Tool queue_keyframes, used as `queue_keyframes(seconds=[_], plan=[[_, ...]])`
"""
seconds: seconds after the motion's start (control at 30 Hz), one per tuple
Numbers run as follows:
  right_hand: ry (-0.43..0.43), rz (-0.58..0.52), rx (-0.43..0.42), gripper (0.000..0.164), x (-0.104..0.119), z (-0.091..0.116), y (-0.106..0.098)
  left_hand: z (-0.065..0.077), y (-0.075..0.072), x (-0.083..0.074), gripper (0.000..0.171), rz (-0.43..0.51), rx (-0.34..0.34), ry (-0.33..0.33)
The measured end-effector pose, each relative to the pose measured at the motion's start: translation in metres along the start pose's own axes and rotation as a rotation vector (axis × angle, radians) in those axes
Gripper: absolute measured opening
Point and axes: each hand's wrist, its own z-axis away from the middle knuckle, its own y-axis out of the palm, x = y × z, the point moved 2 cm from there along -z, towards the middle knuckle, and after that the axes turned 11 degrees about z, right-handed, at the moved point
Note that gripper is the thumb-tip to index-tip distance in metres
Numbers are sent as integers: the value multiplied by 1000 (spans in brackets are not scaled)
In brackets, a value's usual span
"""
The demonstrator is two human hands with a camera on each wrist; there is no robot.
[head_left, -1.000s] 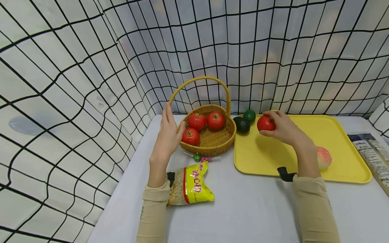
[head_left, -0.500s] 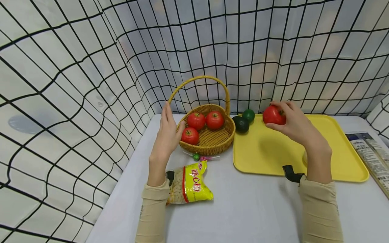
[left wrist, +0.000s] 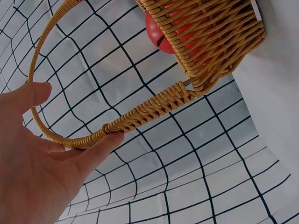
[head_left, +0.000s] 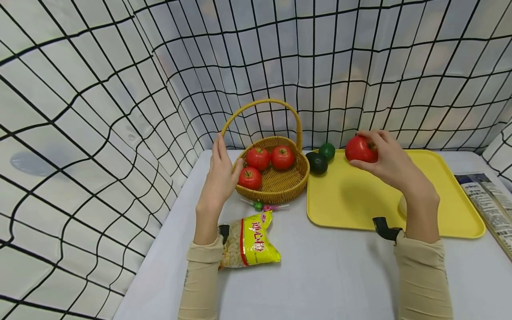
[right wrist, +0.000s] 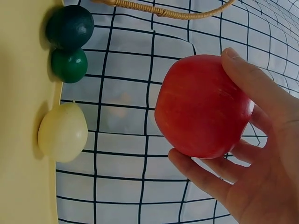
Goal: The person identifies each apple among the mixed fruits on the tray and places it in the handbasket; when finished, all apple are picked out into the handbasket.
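Note:
My right hand [head_left: 394,164] grips a red apple [head_left: 360,149] between thumb and fingers, raised above the yellow tray [head_left: 344,213]. The same apple [right wrist: 203,107] fills the middle of the right wrist view, with the fingertips at its sides. My left hand [head_left: 220,178] is at the left side of the wicker basket [head_left: 280,195], fingers straight. In the left wrist view, the thumb and fingers lie along the arched handle [left wrist: 145,112] without curling round it. Three red apples [head_left: 283,157] sit in the basket.
A dark green avocado [head_left: 317,163] and a green lime-like fruit [head_left: 327,151] lie between basket and tray. A pale yellow fruit [right wrist: 63,133] is by the tray edge. Lollipops [head_left: 264,207], a pasta bag [head_left: 256,242] and a newspaper [head_left: 486,200] lie around. Black netting surrounds the table.
My right hand has lifted the apple and moved it slightly to the right and closer to the camera, then almost stopped. The left hand has stayed at the basket.

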Motion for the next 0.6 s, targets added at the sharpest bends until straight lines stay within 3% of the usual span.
queue_keyframes(seconds=[0.33,0.6], plan=[[-27,-2,27,74,15,-7,12,1,-4,4,88,11,0,-3],[-126,13,-46,72,43,-22,29,1,-4,0,88,18,20,-20]])
